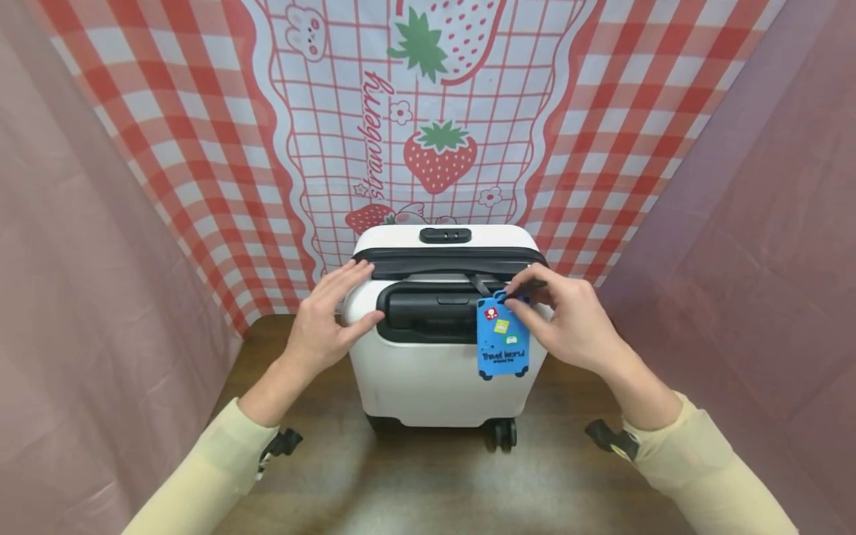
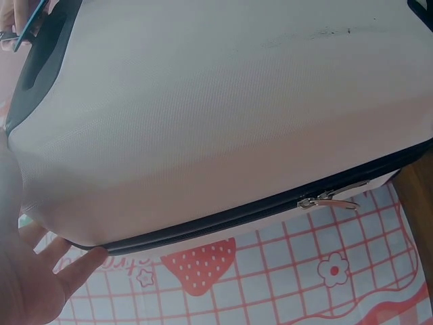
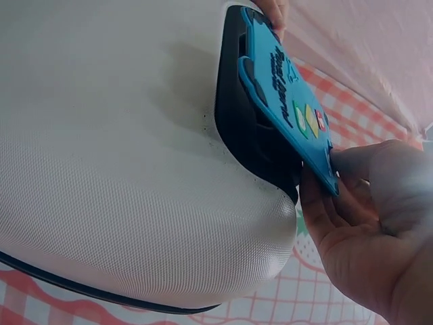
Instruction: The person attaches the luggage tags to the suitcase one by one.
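A white suitcase [image 1: 435, 386] stands upright on the table, with a black top handle and a black recess [image 1: 428, 312] at its upper end. My left hand [image 1: 321, 319] rests on its upper left corner, fingers extended along the edge and thumb near the recess. From the top handle hangs a blue luggage tag [image 1: 503, 345] shaped like a small suitcase, lettered "Travel World", on a dark strap [image 1: 478, 284]. My right hand [image 1: 571, 316] pinches the strap at the tag's top, between thumb and fingers. In the right wrist view, the tag [image 3: 291, 95] partly hides those fingertips.
Beneath the suitcase is a brown wooden table [image 1: 321, 475]. A black caster [image 1: 501, 433] shows at its lower right. A red-and-white strawberry cloth [image 1: 441, 104] hangs behind, and pinkish curtains [image 1: 87, 297] stand at both sides. Zipper pulls [image 2: 328, 202] show on the suitcase's side.
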Demonstrator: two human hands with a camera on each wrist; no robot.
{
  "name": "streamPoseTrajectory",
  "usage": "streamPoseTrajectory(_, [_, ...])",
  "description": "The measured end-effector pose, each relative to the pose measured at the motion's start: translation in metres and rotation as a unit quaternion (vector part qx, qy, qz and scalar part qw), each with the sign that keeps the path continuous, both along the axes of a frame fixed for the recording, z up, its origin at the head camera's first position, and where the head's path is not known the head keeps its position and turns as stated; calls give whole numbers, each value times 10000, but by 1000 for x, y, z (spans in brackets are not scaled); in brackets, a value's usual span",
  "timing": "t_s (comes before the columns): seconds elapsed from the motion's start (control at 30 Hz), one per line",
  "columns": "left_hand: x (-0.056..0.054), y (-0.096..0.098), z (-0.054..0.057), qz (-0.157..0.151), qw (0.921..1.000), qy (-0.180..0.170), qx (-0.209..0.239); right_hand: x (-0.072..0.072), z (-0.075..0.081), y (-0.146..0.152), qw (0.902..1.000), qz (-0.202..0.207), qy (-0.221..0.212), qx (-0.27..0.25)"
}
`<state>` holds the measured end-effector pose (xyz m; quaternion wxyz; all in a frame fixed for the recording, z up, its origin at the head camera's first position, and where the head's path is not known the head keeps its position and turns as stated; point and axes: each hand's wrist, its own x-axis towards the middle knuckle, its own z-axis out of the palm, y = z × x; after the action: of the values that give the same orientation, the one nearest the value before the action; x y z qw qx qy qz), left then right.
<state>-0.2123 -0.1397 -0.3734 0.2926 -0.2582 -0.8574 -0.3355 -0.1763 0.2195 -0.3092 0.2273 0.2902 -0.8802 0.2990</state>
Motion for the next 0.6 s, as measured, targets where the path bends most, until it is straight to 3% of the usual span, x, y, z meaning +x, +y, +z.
streamPoseTrajectory(0.6, [1,1,0,-6,10000,0,-3,-3,4,-6,9999,26,56,137])
